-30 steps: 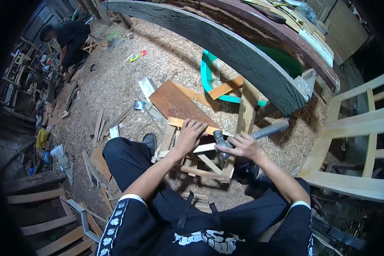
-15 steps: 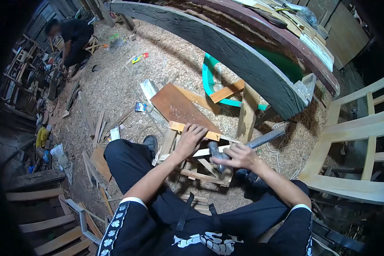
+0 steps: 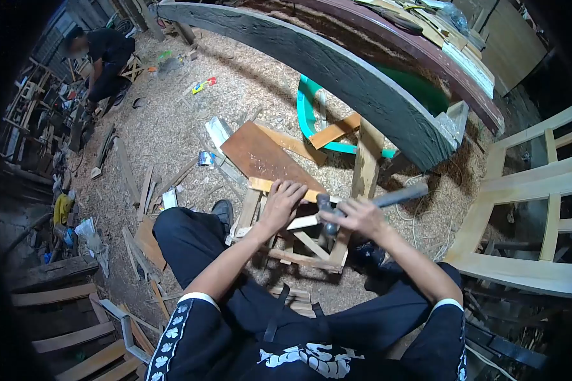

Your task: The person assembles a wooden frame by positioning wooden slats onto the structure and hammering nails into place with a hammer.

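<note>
Hammer (image 3: 397, 196) in grip, the right hand (image 3: 362, 218) closes round its handle right of centre, the head just beside the right end of a wooden strip (image 3: 262, 185). The left hand (image 3: 285, 204), nearer that strip, holds it at mid-frame, laid across it with the thumb hidden. The strip's long axis runs left to right, sloping slightly down, along the far edge of a small wooden frame (image 3: 299, 256). Beyond lie a brown board (image 3: 260, 152) and a shavings-strewn floor (image 3: 248, 76); a co-worker (image 3: 111, 51) crouches at upper left.
</note>
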A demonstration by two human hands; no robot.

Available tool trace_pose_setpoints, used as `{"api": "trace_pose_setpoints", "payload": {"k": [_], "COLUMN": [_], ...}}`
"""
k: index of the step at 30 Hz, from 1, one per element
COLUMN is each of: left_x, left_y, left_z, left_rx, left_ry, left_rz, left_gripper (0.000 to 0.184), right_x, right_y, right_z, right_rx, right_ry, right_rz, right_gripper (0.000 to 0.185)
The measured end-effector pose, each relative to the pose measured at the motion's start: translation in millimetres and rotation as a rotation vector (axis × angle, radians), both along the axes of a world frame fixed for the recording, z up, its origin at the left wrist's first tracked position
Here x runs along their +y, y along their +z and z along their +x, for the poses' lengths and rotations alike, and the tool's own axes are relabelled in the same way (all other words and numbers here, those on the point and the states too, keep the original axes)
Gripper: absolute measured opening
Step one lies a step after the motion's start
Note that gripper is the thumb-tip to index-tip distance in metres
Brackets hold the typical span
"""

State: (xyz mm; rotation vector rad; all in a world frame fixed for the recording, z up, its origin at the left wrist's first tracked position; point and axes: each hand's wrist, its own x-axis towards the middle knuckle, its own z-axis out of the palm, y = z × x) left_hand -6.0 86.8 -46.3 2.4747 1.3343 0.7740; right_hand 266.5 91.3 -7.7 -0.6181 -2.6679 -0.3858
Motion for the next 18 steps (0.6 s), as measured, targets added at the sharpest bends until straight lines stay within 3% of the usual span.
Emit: {"api": "trace_pose_setpoints", "payload": {"k": [8,10,12,14,18], "left_x": [3.9,1.6,5.5,6.4,4.6], "left_y": [-4.1,-0.1,5.4,-2.9,1.6], "left_z": [-2.6,-2.0,0.2,-2.5,-0.2], "left_rx": [0.041,0.017,0.016,0.050,0.036], "left_ry": [-0.027,-0.024,-0.011,-0.023,-0.010], "left_rz": [0.009,-0.009,0.006,-0.004,0.018], "left_gripper": [0.039,0.038,0.036,0.037,0.037], "right_x": [-15.2,-7.2,4.9,1.6,-22.0], "right_y": [23.3,21.9,20.2,24.4,24.7], "right_z": [-9.2,-4.7,8.0,6.0,-5.6], "right_rx": [0.025,0.056,0.058,0.029,0.026], "right_ry": [0.221,0.103,-0.035,0.006,0.111], "right_rz": [0.010,-0.010,-0.233,-0.021,-0.087], "right_gripper": [0.061,0.056,0.056,0.057,0.058]}}
